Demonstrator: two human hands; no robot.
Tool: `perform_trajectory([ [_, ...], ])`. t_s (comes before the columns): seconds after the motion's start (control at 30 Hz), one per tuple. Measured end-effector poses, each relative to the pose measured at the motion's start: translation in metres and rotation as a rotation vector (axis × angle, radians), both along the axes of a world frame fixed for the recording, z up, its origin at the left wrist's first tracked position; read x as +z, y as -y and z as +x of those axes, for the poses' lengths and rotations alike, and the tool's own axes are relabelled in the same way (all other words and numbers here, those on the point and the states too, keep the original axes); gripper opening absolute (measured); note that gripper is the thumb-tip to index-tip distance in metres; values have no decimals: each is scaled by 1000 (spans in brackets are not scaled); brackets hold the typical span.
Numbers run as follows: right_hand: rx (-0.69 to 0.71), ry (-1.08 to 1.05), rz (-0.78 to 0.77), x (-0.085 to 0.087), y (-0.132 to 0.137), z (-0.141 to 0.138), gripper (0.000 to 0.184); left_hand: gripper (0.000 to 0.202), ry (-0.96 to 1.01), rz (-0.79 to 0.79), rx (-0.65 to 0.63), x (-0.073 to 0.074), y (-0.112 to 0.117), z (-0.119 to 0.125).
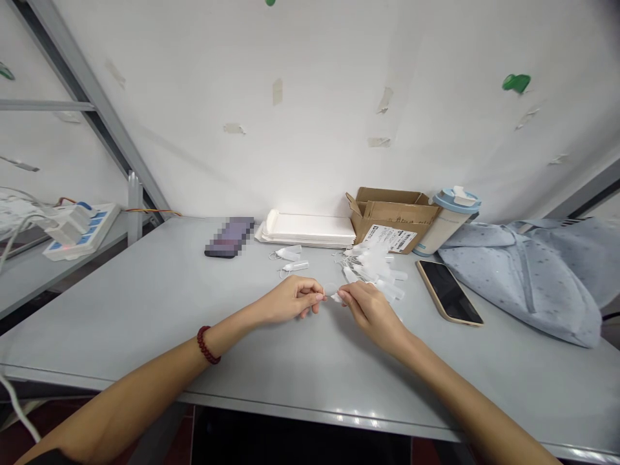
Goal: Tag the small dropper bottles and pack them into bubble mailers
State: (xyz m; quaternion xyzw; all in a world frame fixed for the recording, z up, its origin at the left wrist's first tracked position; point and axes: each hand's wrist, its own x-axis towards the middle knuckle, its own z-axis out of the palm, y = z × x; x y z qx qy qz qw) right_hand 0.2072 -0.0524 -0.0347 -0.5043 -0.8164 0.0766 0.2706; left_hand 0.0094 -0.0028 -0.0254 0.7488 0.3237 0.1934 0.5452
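Observation:
My left hand (303,297), with a dark red beaded bracelet (208,345) on its wrist, pinches the thin string of a small white tag (335,297). My right hand (371,310) grips that tag's other end between thumb and fingers, so most of it is hidden. Just behind my right hand lies a loose pile of similar white, partly see-through tags (372,261) with thin string loops. Two more lie apart beyond my left hand: one tag (289,252) farther back and another tag (295,265) nearer.
Along the wall stand a stack of flat white boxes (310,225), an open cardboard box (394,219) and a blue-lidded cup (450,219). A phone (450,294) and pale blue cloth (527,278) are at right. A blurred dark object (229,237) and a power strip (84,232) are left.

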Motion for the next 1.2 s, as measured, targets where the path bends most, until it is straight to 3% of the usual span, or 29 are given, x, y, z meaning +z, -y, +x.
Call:
perform_trajectory([
  [1.2,26,-8,68,-2,0,-1,31,25,-20,12,-8,1,2,0],
])
